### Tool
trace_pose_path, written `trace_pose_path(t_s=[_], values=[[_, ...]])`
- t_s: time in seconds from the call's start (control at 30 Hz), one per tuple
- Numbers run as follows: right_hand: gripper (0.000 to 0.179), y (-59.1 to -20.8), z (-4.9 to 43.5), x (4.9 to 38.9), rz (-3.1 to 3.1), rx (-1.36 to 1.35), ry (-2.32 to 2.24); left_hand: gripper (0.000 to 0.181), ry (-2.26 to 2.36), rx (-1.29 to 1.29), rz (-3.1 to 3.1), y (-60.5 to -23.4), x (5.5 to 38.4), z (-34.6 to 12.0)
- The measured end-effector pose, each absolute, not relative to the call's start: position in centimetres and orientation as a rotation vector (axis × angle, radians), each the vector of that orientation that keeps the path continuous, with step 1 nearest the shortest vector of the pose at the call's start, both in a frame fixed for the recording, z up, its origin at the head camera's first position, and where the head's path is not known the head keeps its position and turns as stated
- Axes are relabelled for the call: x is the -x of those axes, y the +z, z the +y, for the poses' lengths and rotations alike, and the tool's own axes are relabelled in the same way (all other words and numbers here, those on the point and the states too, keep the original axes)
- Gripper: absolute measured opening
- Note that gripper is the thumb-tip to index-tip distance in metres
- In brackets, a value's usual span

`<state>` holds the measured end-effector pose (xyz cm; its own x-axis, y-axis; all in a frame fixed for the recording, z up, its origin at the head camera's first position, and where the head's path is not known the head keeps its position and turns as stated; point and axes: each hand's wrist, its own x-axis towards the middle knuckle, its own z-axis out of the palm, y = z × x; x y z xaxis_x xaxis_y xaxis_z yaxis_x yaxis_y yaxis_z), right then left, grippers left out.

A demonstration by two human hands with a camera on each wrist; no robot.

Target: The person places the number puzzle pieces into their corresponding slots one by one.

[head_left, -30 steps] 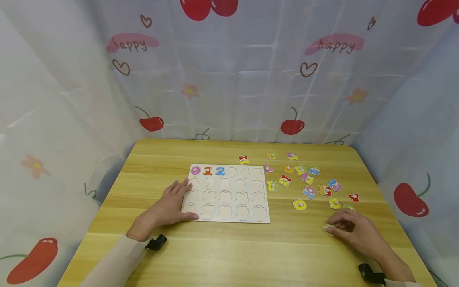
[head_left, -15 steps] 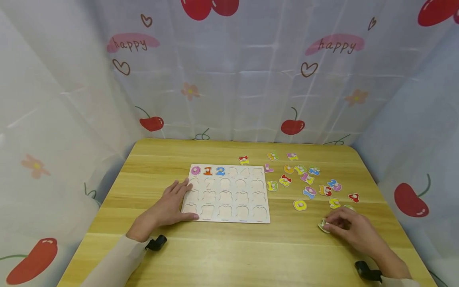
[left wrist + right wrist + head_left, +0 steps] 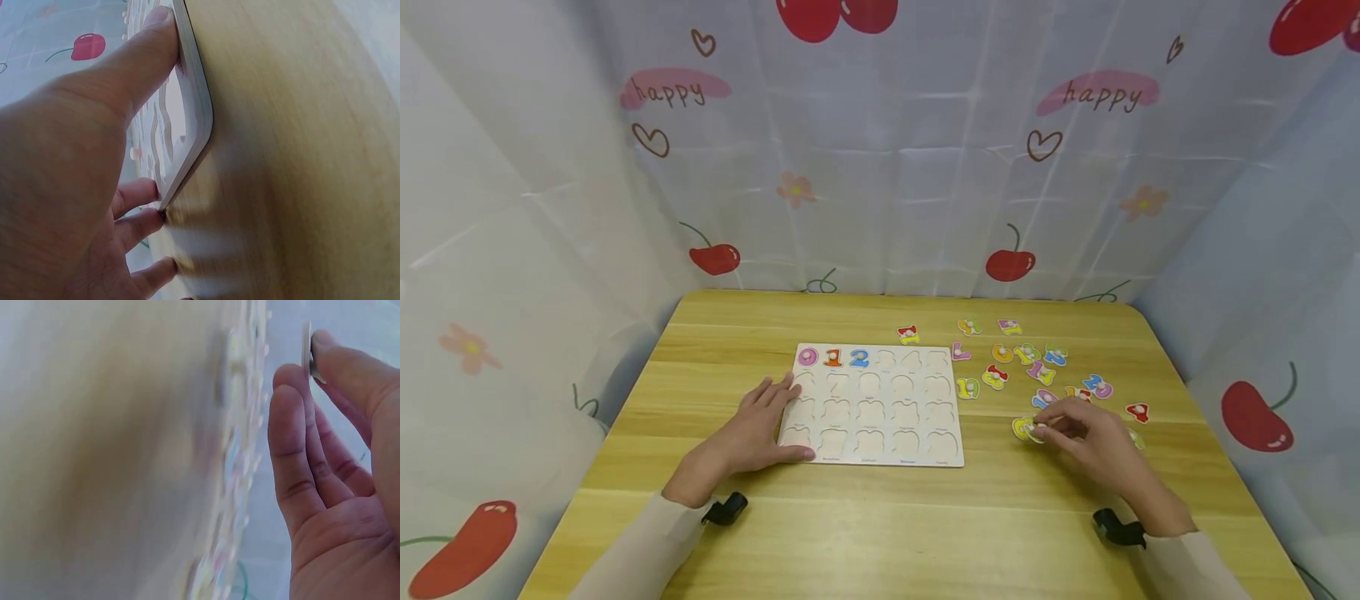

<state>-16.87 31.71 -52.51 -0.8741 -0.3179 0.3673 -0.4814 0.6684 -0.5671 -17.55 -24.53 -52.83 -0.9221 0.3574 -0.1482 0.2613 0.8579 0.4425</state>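
A white wooden number puzzle board (image 3: 880, 458) lies on the table, with a pink 0 (image 3: 807, 357), an orange 1 (image 3: 833, 358) and a blue 2 (image 3: 859, 358) in its top row. My left hand (image 3: 752, 429) rests on the board's left edge, fingers spread and thumb on the near corner. In the left wrist view the thumb (image 3: 140, 59) lies over the board's rim. To the right of the board, my right hand (image 3: 1093, 442) pinches a number puzzle piece (image 3: 1034, 432) between thumb and fingers, over a yellow piece (image 3: 1022, 428). The right wrist view shows the held piece (image 3: 307, 350) edge-on; its digit is unreadable.
Several loose number pieces with small knobs are scattered right of the board, among them a red 4 (image 3: 1138, 412) and a red-and-yellow piece (image 3: 908, 334) behind it. A patterned curtain (image 3: 880, 167) stands behind the wooden table (image 3: 880, 533).
My right hand has lifted the puzzle piece and carried it left and away from me, toward the board. The left hand stays in place on the board.
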Motion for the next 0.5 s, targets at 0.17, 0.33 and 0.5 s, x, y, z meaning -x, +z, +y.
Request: trace_pose_path(t_s=[0.17,0.33,0.5], values=[[0.027,-52.2,29.4,18.8,-2.629,-0.699,1.02,0.12,0.64,-0.48,2.809,-52.9,17.5,-24.6],[0.022,-51.9,27.0,20.4,-2.632,-0.735,1.065,0.12,0.665,-0.478,2.799,-53.0,17.5,-24.6],[0.02,-51.6,24.6,22.0,-2.611,-0.779,1.067,0.121,0.656,-0.482,2.808,-53.1,17.6,-24.6]])
